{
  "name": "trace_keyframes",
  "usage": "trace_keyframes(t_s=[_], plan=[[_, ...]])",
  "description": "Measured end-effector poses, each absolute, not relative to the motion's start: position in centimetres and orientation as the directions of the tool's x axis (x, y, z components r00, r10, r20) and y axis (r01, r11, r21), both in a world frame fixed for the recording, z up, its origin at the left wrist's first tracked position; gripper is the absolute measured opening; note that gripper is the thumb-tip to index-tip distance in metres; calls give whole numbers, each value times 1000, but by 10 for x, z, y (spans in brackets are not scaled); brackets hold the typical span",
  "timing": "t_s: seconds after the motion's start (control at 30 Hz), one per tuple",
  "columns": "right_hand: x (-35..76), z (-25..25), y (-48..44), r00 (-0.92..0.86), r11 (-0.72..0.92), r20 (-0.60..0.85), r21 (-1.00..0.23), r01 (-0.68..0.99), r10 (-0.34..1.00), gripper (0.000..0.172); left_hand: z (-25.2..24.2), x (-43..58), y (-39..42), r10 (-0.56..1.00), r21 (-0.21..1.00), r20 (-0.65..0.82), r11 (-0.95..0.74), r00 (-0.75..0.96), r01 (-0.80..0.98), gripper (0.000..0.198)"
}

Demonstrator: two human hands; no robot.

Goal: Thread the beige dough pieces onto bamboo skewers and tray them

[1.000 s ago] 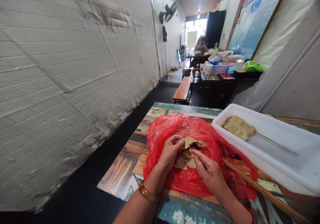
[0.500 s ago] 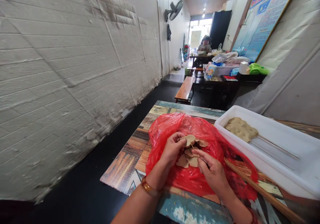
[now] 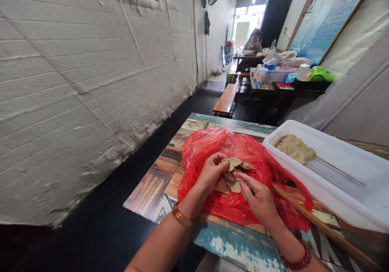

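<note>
My left hand (image 3: pixel 214 168) pinches a flat tan slice (image 3: pixel 232 163) that looks like dough or bean curd. In my right hand (image 3: pixel 253 191) a thin skewer (image 3: pixel 234 169) is gripped, its upper end against the slice; whether it has pierced through cannot be made out. Below both hands, several more tan slices (image 3: pixel 226 185) lie in an opened red plastic bag (image 3: pixel 194 150). To the right, a white plastic tub (image 3: pixel 340 154) holds a cluster of skewered slices (image 3: pixel 294 147) with their sticks pointing toward its near right side.
Long bamboo sticks (image 3: pixel 322 223) lie across the wood-patterned table (image 3: pixel 146 191) between bag and tub. Beyond stand a wooden bench (image 3: pixel 226 98) and a table with bags and boxes (image 3: pixel 273 75). A person (image 3: pixel 253 43) sits farther back. A white brick-patterned wall (image 3: pixel 91 81) runs along the left.
The view has tipped slightly downward. The slice has turned in my left hand, now looking flatter and more edge-on, and my right hand holds the skewer close to it.
</note>
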State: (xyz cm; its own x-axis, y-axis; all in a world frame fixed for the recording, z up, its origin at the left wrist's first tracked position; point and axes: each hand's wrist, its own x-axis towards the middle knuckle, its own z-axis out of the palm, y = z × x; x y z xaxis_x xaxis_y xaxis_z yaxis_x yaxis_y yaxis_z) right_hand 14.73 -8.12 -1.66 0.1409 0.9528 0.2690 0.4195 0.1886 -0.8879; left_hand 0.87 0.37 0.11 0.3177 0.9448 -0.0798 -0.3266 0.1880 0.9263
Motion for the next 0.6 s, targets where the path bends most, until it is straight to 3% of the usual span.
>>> trace_keyframes(t_s=[0.6], plan=[[146, -20, -79, 108, 234, 305, -875, 423, 946, 33, 6, 8, 3, 947, 912, -112, 218, 300, -347, 28]])
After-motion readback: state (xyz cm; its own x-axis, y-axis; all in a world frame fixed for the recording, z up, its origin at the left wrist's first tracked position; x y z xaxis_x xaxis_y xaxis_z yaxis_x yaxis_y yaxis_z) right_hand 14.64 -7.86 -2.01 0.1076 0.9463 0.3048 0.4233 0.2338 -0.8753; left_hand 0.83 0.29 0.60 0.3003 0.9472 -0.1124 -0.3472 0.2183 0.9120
